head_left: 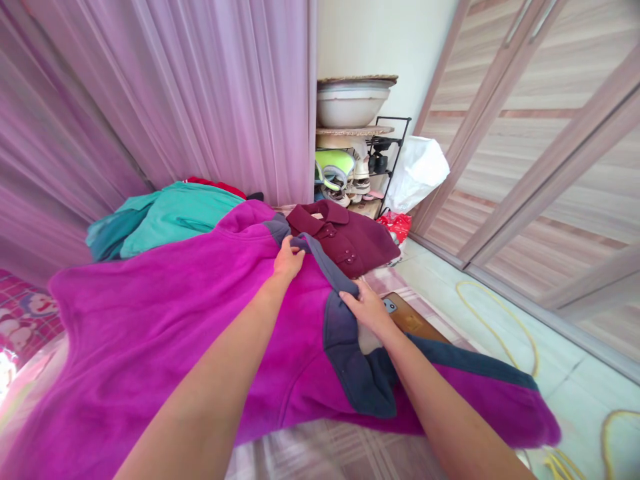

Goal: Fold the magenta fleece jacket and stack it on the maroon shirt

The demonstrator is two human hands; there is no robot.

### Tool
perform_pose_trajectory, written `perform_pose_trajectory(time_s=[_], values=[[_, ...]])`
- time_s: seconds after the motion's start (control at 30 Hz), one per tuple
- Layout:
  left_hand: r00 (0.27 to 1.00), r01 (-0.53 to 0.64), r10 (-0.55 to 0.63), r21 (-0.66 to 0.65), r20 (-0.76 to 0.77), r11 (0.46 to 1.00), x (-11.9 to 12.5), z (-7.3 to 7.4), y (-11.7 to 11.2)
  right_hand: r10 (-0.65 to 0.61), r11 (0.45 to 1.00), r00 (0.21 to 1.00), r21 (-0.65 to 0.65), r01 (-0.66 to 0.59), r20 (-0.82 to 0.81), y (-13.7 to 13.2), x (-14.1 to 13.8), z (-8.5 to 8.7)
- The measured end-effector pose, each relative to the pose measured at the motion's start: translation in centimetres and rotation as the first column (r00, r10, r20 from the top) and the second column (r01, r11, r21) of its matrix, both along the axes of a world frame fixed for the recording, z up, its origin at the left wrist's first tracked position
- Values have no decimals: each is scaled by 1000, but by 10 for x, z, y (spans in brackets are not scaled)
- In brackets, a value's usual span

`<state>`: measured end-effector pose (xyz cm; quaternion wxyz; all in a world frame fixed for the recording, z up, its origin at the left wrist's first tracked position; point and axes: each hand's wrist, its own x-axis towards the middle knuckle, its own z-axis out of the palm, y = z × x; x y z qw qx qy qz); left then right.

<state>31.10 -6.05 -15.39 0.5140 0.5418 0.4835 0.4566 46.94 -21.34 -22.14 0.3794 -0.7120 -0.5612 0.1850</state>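
Pinches the dark grey trim (327, 265) of a magenta fleece jacket (165, 313) between the closed thumb and fingers of the left hand (289, 259); grips the same trim farther along, also closed, with the right hand (367, 308). Has the jacket spread over a pale plaid cloth (310, 453), near a maroon buttoned coat (345, 233) and a teal fabric garment (185, 210).
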Motion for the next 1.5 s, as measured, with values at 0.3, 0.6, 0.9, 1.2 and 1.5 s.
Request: perform_pose_trajectory(time_s=[0.3,0.6,0.9,1.2,1.5], values=[[847,224,50,441,-529,869,-94,-38,-69,-32,972,975,-220,81,220,-18,17,2],[507,225,226,381,-832,897,-263,-49,-170,-29,958,921,-253,137,388,-90,106,21],[454,252,119,256,-883,933,-349,-71,-222,215,878,966,-461,-126,147,-142,148,41],[366,377,110,255,-924,890,-381,-63,-259,288,781,944,-610,-134,162,-131,140,73],[227,363,-3,82,-974,928,-393,-54,-275,57,964,929,-222,-146,-365,-90,109,140]])
